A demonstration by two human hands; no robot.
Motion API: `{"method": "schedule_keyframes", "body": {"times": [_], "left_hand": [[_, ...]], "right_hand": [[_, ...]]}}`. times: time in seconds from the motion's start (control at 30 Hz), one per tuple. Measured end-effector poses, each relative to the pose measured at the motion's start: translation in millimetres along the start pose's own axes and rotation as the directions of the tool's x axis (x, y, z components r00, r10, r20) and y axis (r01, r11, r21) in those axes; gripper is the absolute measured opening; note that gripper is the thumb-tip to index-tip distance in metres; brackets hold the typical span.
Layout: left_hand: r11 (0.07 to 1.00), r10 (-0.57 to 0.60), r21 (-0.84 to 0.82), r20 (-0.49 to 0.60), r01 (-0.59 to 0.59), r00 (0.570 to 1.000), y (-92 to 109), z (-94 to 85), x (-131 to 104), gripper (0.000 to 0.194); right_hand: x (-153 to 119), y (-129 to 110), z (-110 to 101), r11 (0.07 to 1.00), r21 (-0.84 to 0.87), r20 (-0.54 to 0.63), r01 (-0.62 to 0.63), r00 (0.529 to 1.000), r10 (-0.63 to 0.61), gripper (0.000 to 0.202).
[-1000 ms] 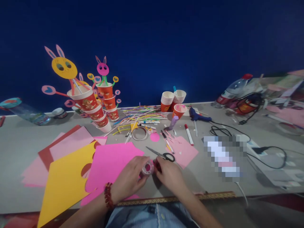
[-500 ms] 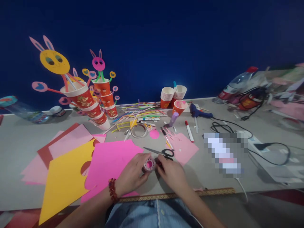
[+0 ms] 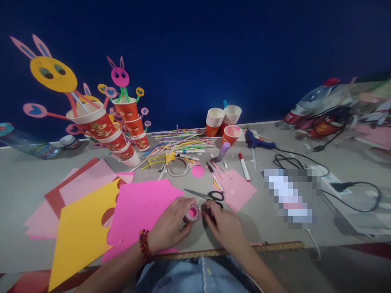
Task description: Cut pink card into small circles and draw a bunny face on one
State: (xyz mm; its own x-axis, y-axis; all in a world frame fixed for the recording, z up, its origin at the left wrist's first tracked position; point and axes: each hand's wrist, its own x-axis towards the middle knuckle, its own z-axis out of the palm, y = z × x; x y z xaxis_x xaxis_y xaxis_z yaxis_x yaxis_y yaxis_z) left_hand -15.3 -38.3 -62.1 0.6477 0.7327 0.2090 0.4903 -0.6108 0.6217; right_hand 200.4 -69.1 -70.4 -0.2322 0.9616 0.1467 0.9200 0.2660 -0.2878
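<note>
My left hand point(image 3: 171, 221), with a red bead bracelet on its wrist, is wrapped round a small round object point(image 3: 193, 212) with a pale, patterned rim and a bright pink middle. Just to the right, my right hand point(image 3: 224, 224) has its fingers pinched around something small and dark that I cannot make out. Only a narrow gap separates the two hands. Right beyond them lie black-handled scissors point(image 3: 210, 196). A bright pink paper sheet point(image 3: 137, 211) reaches under my left forearm, overlapping a yellow sheet point(image 3: 79, 232) with round cut-outs.
Stacked paper-cup figures point(image 3: 102, 128) with rabbit-eared faces stand at left. Loose coloured sticks point(image 3: 180, 140), a tape roll point(image 3: 177, 167), a glue stick point(image 3: 224, 151) and a red marker point(image 3: 244, 167) lie ahead. Paper cups point(image 3: 214, 122), a glue gun point(image 3: 259, 140) and black cables point(image 3: 354, 186) are farther right.
The view has shifted slightly, so the cup figures sit farther left. Both hands stay nearly in place, with the right fingers slightly closer together around the dark thing.
</note>
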Motion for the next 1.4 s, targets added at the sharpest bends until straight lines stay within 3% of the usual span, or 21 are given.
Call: {"method": "schedule_keyframes", "body": {"times": [0.17, 0.43, 1.07, 1.4], "left_hand": [[1.0, -0.017, -0.014, -0.017, 0.017, 1.0, -2, -2.8, 1, 0.065], [0.998, -0.026, -0.06, 0.029, 0.028, 0.999, 0, -2.4, 0, 0.062], [1.0, -0.012, 0.018, 0.056, 0.011, 0.998, -3, 4.3, 0, 0.066], [1.0, -0.015, 0.002, 0.046, 0.015, 0.999, -4, 4.6, 1, 0.062]], "right_hand": [[-5, 0, 1, 0.992, 0.122, -0.104, 0.042, 0.994, -0.029, 0.013], [-12, 4, -1, 0.922, 0.375, -0.162, 0.092, 0.986, -0.032, 0.015], [-9, 0, 0, 0.977, 0.183, -0.068, 0.106, 0.993, -0.095, 0.023], [-9, 1, 2, 0.98, 0.175, -0.03, 0.096, 0.995, -0.092, 0.023]]}}
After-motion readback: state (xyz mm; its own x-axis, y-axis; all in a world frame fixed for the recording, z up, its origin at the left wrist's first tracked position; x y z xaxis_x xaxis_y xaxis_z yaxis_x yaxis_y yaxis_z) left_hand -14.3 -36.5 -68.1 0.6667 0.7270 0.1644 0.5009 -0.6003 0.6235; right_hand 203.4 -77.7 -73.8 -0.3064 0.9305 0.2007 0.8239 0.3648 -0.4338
